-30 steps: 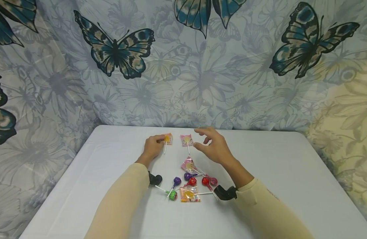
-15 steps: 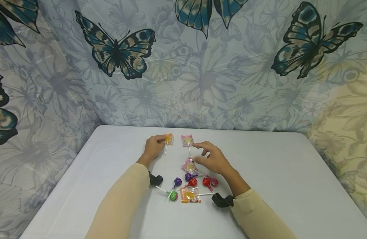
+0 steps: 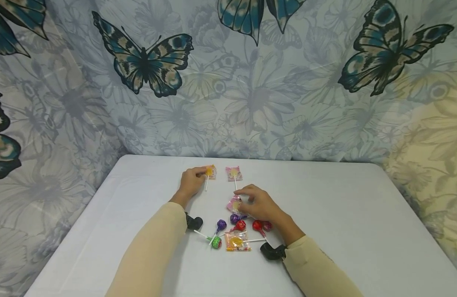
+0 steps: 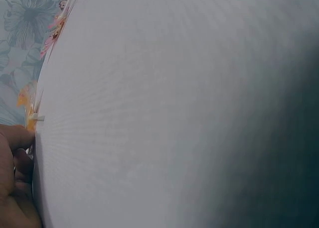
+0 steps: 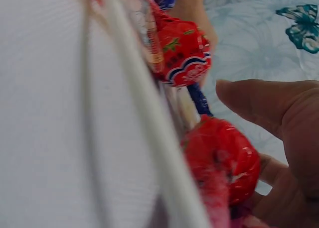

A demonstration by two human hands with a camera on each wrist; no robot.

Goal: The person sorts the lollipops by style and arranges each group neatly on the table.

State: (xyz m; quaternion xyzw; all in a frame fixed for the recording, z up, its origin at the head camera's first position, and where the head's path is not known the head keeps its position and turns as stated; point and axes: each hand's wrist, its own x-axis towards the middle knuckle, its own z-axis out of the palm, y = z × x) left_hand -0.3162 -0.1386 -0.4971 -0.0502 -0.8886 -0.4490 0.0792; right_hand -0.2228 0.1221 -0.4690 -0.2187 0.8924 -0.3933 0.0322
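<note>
At the far side of the table, my left hand (image 3: 191, 181) pinches the edge of an orange-wrapped flat lollipop (image 3: 211, 171), its stick pointing toward me. The left wrist view shows curled fingers (image 4: 17, 137) at that wrapper. To its right lies a pink-wrapped flat lollipop (image 3: 233, 173). My right hand (image 3: 261, 203) is over a second pink-wrapped lollipop (image 3: 233, 203), thumb and index finger parted around its wrapper. Just below that hand are a purple lollipop (image 3: 234, 218) and red lollipops (image 3: 240, 225). In the right wrist view, a red ball lollipop (image 5: 224, 158) partly covers the fingers.
Nearer me lie another purple lollipop (image 3: 221, 224), a green one (image 3: 216, 242) and a larger orange-wrapped flat one (image 3: 236, 241), sticks crossing. A dark pink lollipop (image 3: 267, 226) sits under the right wrist. Butterfly-patterned cloth (image 3: 258, 103) rises behind the white table (image 3: 325, 214).
My right hand has moved toward me, from beside the far pink lollipop to over the nearer pink one. My left hand stays at the orange lollipop.
</note>
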